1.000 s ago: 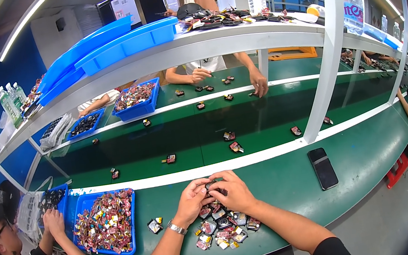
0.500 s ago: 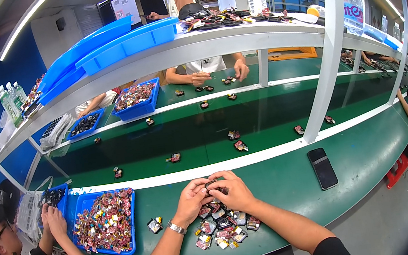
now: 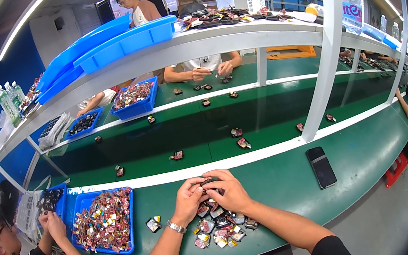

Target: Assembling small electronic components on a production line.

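Note:
My left hand [image 3: 189,200] and my right hand [image 3: 227,191] meet over the green bench, fingers closed around a small black-cased electronic module [image 3: 207,182]. Most of it is hidden by the fingers. Just below my hands lies a pile of similar open modules [image 3: 222,229], with red boards, silvery cells and yellow tabs in black cases. One more module [image 3: 153,224] lies alone left of my watch-wearing wrist. A blue tray [image 3: 132,218] heaped with small red boards and cells stands farther left.
A black phone [image 3: 321,167] lies on the bench to the right. Beyond a white rail, the green conveyor [image 3: 199,128] carries scattered modules. A white post [image 3: 323,53] rises to a shelf holding blue trays [image 3: 130,45]. Co-workers sit at left and across.
The modules on the conveyor have shifted slightly right. My hands stay together on the module, fingers slightly moved. The co-worker across has drawn both hands together; the standing person has moved left.

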The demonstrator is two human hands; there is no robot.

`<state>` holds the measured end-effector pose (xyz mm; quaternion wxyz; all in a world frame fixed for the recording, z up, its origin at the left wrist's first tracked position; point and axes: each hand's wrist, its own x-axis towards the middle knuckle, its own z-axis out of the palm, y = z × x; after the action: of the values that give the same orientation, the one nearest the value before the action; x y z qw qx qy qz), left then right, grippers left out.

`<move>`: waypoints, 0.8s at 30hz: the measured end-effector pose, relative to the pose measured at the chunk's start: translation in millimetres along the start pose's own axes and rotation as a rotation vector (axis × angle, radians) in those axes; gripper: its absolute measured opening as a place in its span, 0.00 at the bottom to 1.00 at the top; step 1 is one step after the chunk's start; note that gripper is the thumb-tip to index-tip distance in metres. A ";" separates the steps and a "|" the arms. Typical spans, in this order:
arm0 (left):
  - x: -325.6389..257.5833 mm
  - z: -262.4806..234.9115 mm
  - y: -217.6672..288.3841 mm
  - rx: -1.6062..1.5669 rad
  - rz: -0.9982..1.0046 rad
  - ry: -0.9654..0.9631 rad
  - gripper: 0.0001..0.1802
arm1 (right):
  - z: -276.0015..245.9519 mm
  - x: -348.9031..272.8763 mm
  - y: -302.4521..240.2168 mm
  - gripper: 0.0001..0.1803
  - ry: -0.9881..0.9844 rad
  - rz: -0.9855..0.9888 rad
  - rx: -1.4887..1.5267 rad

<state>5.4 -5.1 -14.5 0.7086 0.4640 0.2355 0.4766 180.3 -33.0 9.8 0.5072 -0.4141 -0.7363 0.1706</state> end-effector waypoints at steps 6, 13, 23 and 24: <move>-0.1 6.7 2.6 0.044 -0.003 0.019 0.12 | -2.2 -1.9 -2.1 0.13 -0.021 -0.040 -0.053; 0.1 9.6 5.1 -0.006 -0.006 0.047 0.13 | -6.9 5.4 -6.2 0.10 0.055 -0.083 -0.067; 0.6 6.4 1.6 -0.007 -0.026 0.039 0.13 | -1.9 5.4 -7.1 0.08 0.111 -0.208 -0.230; 1.0 6.9 2.0 -0.004 -0.032 0.044 0.13 | -1.4 5.3 -6.1 0.08 0.112 -0.208 -0.231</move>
<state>10.3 -7.0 -9.5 0.7116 0.4482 0.2578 0.4757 178.1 -32.7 17.7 0.5115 -0.3999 -0.7605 0.0081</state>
